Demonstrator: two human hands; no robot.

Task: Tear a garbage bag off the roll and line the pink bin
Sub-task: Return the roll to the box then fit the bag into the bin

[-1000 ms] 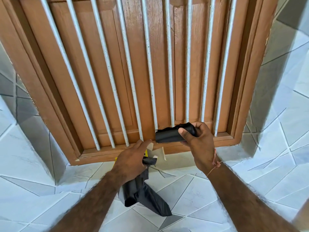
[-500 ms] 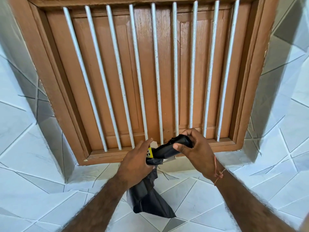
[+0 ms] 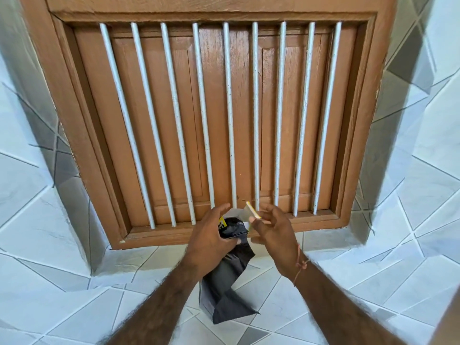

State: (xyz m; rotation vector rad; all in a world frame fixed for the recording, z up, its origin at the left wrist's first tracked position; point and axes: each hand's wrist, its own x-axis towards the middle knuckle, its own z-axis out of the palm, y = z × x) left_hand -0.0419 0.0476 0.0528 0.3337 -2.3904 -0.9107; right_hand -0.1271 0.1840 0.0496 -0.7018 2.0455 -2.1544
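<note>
My left hand point(image 3: 210, 236) grips a small yellow-and-white box point(image 3: 222, 223) together with a loose black garbage bag point(image 3: 224, 292), which hangs down from that hand in front of the tiled wall. The black roll point(image 3: 234, 230) sits inside the box's open top. My right hand point(image 3: 272, 231) is just right of the box. Its thumb and forefinger pinch the raised box flap point(image 3: 251, 212). The pink bin is not in view.
A brown wooden shutter point(image 3: 219, 115) with several white vertical bars point(image 3: 229, 115) fills the wall straight ahead. Its wooden sill point(image 3: 311, 224) runs just behind my hands. Grey-and-white tiles point(image 3: 74, 282) surround the frame.
My right hand held the roll above the box, brought it down into the box, let it go and now pinches the flap. The view has tilted upward along the shutter.
</note>
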